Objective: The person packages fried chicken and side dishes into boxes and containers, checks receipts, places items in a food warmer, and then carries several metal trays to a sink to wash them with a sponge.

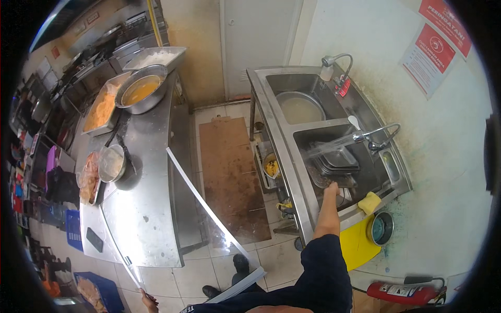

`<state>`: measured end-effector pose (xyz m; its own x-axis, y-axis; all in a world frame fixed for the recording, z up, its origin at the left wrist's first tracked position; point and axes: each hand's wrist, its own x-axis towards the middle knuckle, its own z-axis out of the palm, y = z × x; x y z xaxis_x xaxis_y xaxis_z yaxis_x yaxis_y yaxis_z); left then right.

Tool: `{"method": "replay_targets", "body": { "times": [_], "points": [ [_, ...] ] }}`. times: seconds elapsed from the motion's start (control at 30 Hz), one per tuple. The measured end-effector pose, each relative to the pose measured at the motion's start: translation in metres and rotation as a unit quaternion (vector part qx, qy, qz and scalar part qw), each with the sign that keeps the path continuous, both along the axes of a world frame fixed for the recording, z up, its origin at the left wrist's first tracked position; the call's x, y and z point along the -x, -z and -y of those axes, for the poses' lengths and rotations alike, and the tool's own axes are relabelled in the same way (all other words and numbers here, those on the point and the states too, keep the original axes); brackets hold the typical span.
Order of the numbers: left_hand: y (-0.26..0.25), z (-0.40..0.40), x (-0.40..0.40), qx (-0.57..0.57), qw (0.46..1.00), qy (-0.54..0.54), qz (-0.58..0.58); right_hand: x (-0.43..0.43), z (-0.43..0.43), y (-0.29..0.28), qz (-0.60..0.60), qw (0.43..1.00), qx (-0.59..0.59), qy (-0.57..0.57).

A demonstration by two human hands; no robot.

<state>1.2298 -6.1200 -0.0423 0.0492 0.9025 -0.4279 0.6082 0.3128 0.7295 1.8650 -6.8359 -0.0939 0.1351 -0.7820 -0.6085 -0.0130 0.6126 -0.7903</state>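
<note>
My left hand (pixel 149 301) grips a corner of a large clear panel (pixel 203 199) with pale edging strips. The panel slants between the steel table and my body; the floor shows through it. My right hand (pixel 332 189) reaches into the near basin (pixel 299 139) of a steel double sink. Its fingers close at the near edge of a see-through container (pixel 320 179), whose shape is partly hidden. Behind it lie several stacked rectangular containers (pixel 338 158). Water runs over them from a faucet (pixel 362 135). A yellow sponge (pixel 369 203) rests on the sink's front rim.
In the far basin sits a round metal pan (pixel 301 107) of cloudy liquid. Food trays, a large metal bowl (pixel 143 88) and a phone-like dark object (pixel 94 239) are on the steel table (pixel 145 223). A red fire extinguisher (pixel 403 292) lies low right. Cardboard (pixel 231 176) covers the floor.
</note>
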Motion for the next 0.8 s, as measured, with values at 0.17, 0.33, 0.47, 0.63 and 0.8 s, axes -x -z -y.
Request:
{"method": "replay_targets", "body": {
  "times": [0.17,0.33,0.47,0.63,0.8],
  "points": [
    [-0.007,-0.006,0.024,0.024,1.000,-0.017,0.002,0.005,-0.038,0.006,-0.095,0.992,-0.042,-0.067],
    [-0.010,-0.005,0.028,0.035,0.999,0.006,0.008,-0.008,-0.027,0.020,-0.208,0.945,0.015,-0.253],
    [-0.010,-0.005,0.028,0.046,0.998,-0.001,0.033,-0.024,-0.006,0.022,-0.173,0.925,-0.018,-0.337],
    [-0.017,-0.002,0.025,0.043,0.998,-0.039,0.027,-0.013,-0.027,-0.038,-0.075,0.897,0.206,-0.384],
    [-0.024,0.000,0.030,0.068,0.995,0.023,0.065,0.091,-0.169,-0.134,0.008,0.768,0.467,-0.437]
  ]
}}
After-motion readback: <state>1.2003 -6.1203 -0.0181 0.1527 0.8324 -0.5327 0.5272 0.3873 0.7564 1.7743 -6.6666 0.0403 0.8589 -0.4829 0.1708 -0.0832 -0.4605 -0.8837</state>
